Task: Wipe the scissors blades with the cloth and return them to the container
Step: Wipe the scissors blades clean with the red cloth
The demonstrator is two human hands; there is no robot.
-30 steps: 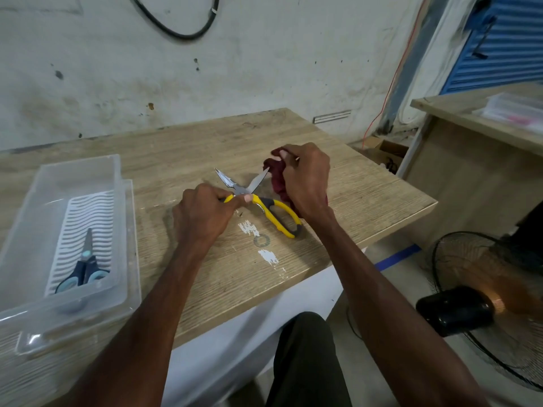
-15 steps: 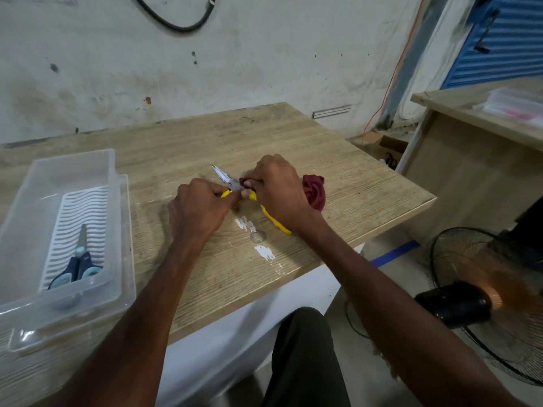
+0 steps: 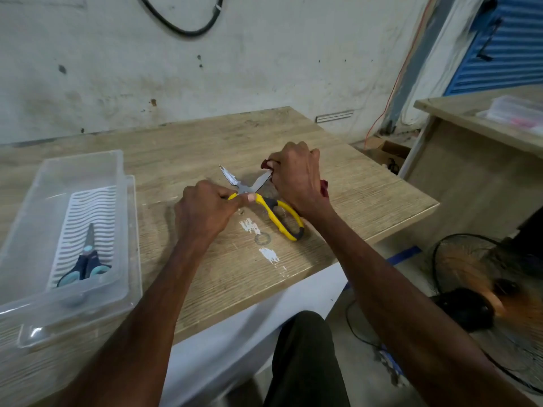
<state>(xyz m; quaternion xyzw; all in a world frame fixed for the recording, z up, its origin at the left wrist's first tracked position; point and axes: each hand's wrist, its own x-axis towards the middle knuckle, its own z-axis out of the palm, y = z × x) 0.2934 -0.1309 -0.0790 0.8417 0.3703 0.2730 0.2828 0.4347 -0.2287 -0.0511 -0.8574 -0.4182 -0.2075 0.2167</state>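
My left hand (image 3: 205, 210) grips the yellow scissors (image 3: 245, 188) by a handle; at its 2 o'clock, my right hand (image 3: 296, 180) pinches the red cloth (image 3: 324, 189) on one spread blade.

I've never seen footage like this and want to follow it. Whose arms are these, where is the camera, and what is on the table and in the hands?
There is no machine here. A person works with two bare hands, and one wide-angle camera worn on their head looks forward and down, so the arms reach in from below. On the wooden table lie yellow-handled scissors, blades spread. The left hand grips one handle near the pivot. The right hand holds a dark red cloth pinched round one blade tip. At the left stands a clear plastic container with blue-handled scissors inside.
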